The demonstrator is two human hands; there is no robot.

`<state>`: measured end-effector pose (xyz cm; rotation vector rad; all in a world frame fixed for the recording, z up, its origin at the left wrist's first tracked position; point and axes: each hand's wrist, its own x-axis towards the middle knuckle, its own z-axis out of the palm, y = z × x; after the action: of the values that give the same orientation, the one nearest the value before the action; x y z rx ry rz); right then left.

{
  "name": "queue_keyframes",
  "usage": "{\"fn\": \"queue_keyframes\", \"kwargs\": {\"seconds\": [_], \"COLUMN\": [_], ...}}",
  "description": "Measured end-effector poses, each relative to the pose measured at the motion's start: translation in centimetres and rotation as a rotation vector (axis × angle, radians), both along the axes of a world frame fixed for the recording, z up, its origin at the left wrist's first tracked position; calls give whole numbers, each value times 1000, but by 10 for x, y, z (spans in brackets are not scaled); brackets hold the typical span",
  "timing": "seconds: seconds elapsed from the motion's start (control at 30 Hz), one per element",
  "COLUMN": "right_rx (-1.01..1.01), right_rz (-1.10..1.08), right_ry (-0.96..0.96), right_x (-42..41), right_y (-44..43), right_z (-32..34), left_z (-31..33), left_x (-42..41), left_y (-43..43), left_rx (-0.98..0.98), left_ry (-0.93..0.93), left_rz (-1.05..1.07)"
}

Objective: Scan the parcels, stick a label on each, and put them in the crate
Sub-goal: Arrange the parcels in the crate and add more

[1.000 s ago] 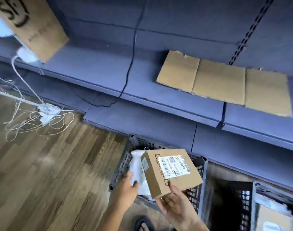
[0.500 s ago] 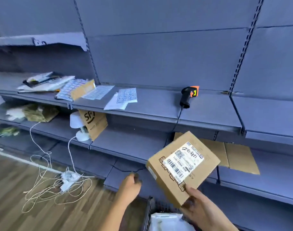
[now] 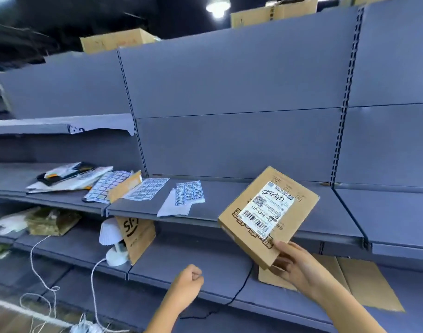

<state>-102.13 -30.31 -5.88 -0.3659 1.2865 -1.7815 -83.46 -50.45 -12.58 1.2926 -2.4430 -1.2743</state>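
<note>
Cardboard box (image 3: 299,207): tilted in the air at 4 o'clock in the view, in front of the shelf edge, printed face toward the camera.
Label (image 3: 265,209): white, with barcode and handwriting, stuck on that face.
Right hand (image 3: 294,263): grips the box by its low corner, thumb on top, fingers curled beneath.
Left hand (image 3: 188,282): at 6 o'clock, curled into a fist with nothing in it, apart from the box.
Cord (image 3: 241,288): black, trailing over the lower board below the box.
Lamp (image 3: 110,233): white, at 8 o'clock, just beside a brown bag (image 3: 138,239).
Shelf (image 3: 229,203): grey, behind the box.
Sheets (image 3: 190,192): stickers, flat on the shelf at 9 o'clock from the box.
Cartons (image 3: 116,40): at 12 o'clock, atop the shelving.
</note>
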Motion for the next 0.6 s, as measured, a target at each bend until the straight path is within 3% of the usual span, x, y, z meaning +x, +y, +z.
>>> {"fn": "queue_keyframes", "kwargs": {"seconds": [0.23,0.4,0.6], "right_rx": [28,46,154], "right_rz": [-96,-311,-288], "right_ry": [268,581,802], "right_x": [-83,-135,-164], "right_y": [-62,-111,-158], "right_z": [39,70,82], "left_z": [36,75,103], "left_x": [-41,-85,-131], "left_y": [-59,-108,-168], "left_rx": [-92,-141,-199], "left_ry": [165,370,519], "left_rz": [74,83,33]}}
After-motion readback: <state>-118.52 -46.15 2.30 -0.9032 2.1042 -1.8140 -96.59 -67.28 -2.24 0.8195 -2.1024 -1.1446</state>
